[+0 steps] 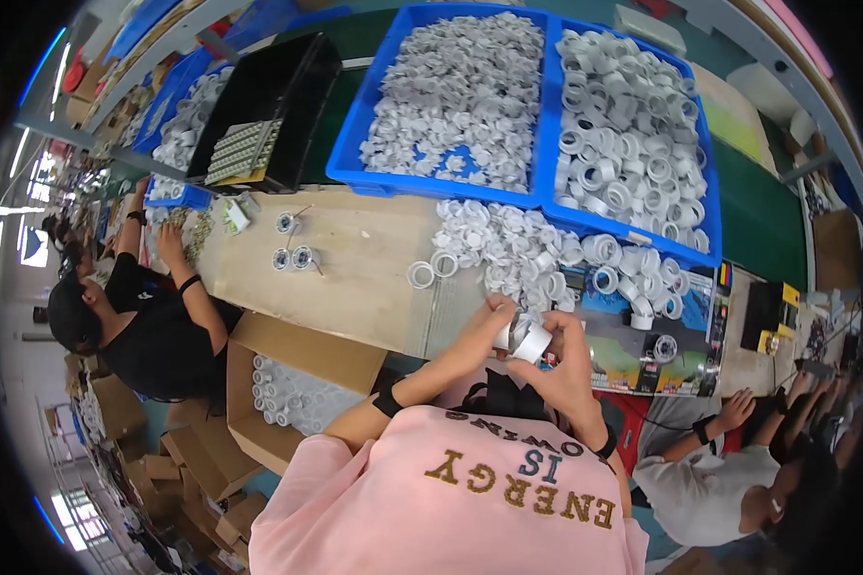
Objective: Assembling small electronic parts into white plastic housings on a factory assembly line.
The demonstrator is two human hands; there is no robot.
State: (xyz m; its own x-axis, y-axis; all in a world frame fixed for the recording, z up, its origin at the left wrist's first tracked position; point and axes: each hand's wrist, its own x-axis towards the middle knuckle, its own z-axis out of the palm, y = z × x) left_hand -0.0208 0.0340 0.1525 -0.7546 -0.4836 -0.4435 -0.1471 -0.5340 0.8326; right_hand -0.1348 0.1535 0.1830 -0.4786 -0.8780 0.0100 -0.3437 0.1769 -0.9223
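Note:
Close to my body at the table's near edge, both hands hold a white plastic ring-shaped housing [530,342]. My left hand [486,331] is closed around its left side, fingers curled over the top. My right hand [568,366] pinches it from the right, thumb underneath. A grey part shows inside the housing, but I cannot make out its kind. Just beyond my hands lies a heap of small white plastic parts [499,240]. Loose white rings [642,278] lie to the right of it. Two more rings [431,270] sit apart on the left.
Two blue bins [355,171] of white parts stand at the back. Three small round units with wires [302,257] rest on the table at left, near a black crate [288,115]. An open cardboard box [259,335] is at my left. Co-workers [129,326] sit on both sides.

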